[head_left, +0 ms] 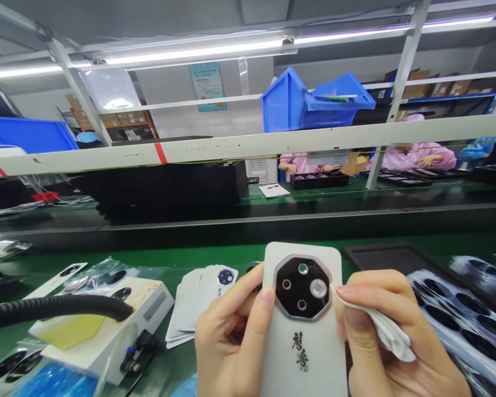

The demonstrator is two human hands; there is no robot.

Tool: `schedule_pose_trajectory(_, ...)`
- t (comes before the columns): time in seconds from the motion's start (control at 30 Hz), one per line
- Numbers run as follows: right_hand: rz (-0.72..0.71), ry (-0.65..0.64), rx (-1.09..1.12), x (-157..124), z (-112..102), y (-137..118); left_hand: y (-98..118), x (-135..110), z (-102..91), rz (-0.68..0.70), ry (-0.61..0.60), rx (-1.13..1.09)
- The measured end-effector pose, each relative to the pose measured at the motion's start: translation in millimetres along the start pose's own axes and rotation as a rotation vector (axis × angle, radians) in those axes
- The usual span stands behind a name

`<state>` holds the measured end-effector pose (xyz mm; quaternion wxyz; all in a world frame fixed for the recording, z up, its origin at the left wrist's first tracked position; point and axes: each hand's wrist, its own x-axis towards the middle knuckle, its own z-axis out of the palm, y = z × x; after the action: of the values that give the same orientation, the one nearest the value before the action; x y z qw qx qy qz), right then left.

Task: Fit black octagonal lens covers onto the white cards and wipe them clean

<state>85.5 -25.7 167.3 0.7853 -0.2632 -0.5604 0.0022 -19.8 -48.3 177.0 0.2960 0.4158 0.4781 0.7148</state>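
1. My left hand (231,331) holds a white phone back panel (301,358) in a narrow grip, up above the green tabletop (190,255) near its front edge, with the thumb on the panel's face.
2. My right hand (397,342) pinches a white cloth (380,325) tightly. Its folded corner sits at the right side of the octagonal black camera module (301,288).
3. For clean work, I'd keep that thumb off the glass and let only the cloth's corner meet the module's silver rim.
4. Dark stylised characters sit below the module; I can't read them, and I see no brand.
5. Left of the panel lie a stack of white panels (200,300), a white box (107,325) and a black hose (53,309). To the right are bags of black parts (458,314).
6. Beyond the line, a co-worker's pink sleeve (434,160) shows below blue bins (314,102).
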Motion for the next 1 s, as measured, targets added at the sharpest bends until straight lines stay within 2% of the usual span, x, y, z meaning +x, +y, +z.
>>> schedule_pose_trajectory(0.2, 0.002, -0.036, 0.003, 0.2, -3.0, -1.8, 0.2, 0.2, 0.5, -0.015, 0.001, -0.014)
schedule_pose_trajectory(0.33, -0.021, -0.222, -0.007, 1.5, -9.0, -5.0, -0.3, 1.4, -0.8, 0.001, 0.02, -0.022)
schedule_pose_trajectory(0.47, -0.111, -0.412, -0.047, 2.1, -16.8, -2.3, -1.6, 2.0, -2.4, 0.083, 0.035, 0.027)
schedule_pose_trajectory(0.7, -0.178, -0.572, -0.249, -1.7, -28.0, 5.2, -2.8, -1.1, -0.2, 0.131, 0.107, 0.074)
schedule_pose_trajectory(0.83, -0.259, -0.644, -0.209, -0.3, -29.2, 13.8, -4.5, -0.9, -0.5, 0.17, 0.134, 0.104)
schedule_pose_trajectory(1.0, -0.292, -0.703, -0.214, 3.8, -30.2, 19.3, -4.5, 0.2, -2.1, 0.166, 0.14, 0.131)
